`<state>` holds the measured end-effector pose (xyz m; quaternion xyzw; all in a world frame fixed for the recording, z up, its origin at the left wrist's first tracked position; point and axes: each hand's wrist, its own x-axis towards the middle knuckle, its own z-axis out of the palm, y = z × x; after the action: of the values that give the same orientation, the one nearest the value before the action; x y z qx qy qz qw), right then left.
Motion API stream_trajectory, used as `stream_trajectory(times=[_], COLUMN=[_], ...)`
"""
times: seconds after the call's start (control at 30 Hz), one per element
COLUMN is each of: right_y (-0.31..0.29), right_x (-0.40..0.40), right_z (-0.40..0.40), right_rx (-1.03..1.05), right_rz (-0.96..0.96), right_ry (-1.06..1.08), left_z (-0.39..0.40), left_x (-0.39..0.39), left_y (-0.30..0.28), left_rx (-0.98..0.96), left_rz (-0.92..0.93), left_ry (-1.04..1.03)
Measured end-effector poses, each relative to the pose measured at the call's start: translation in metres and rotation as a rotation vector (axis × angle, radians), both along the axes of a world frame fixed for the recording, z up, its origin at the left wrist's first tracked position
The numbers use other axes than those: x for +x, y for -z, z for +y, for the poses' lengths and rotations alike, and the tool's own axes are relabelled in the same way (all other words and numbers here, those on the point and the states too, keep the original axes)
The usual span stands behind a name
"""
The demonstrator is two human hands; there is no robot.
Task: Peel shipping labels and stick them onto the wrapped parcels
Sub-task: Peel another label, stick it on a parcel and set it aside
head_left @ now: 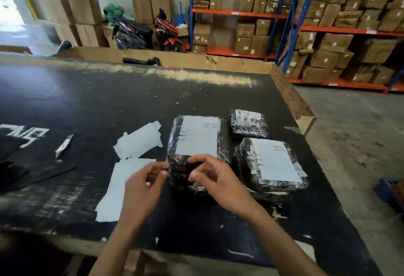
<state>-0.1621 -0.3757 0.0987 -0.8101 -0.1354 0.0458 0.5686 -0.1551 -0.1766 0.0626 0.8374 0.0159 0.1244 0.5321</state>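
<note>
Several black wrapped parcels lie on the black table (98, 105). A large parcel (197, 136) carries a white label, and so do the parcel to its right (274, 162) and the small one behind (249, 123). A small black parcel with no label showing (179, 171) sits at the near end of the large one. My left hand (145, 185) pinches its left edge with thumb and forefinger. My right hand (217, 179) curls over its top right, thumb on its face. Its near edge is hidden by my hands.
A flat white sheet (119, 190) lies under my left hand, a crumpled white backing paper (140, 140) behind it. A thin white strip (64, 144) lies at left. A black handheld device (142, 61) rests at the far edge. The table drops off at right to concrete floor.
</note>
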Motion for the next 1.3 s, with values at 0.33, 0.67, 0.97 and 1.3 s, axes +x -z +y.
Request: stream_trajectory(times=[0.33,0.67,0.97,1.3], right_y=[0.096,0.125,0.125,0.1], right_x=[0.033,0.041,0.038,0.023], right_z=[0.144,0.19,0.185,0.175], right_rx=[-0.251,-0.474,-0.342,0.177], right_rz=[0.339,0.338,0.268,0.188], right_ry=[-0.041,0.471,0.625,0.477], left_z=[0.13,0.139,0.13,0.131], left_x=[0.008,-0.01,-0.011,-0.017], left_y=[0.092,0.113,0.123,0.072], left_rx=[0.491,0.534,0.673,0.04], left_rz=[0.363,0.22,0.26,-0.004], left_ry=[-0.15,-0.018,-0.122,-0.232])
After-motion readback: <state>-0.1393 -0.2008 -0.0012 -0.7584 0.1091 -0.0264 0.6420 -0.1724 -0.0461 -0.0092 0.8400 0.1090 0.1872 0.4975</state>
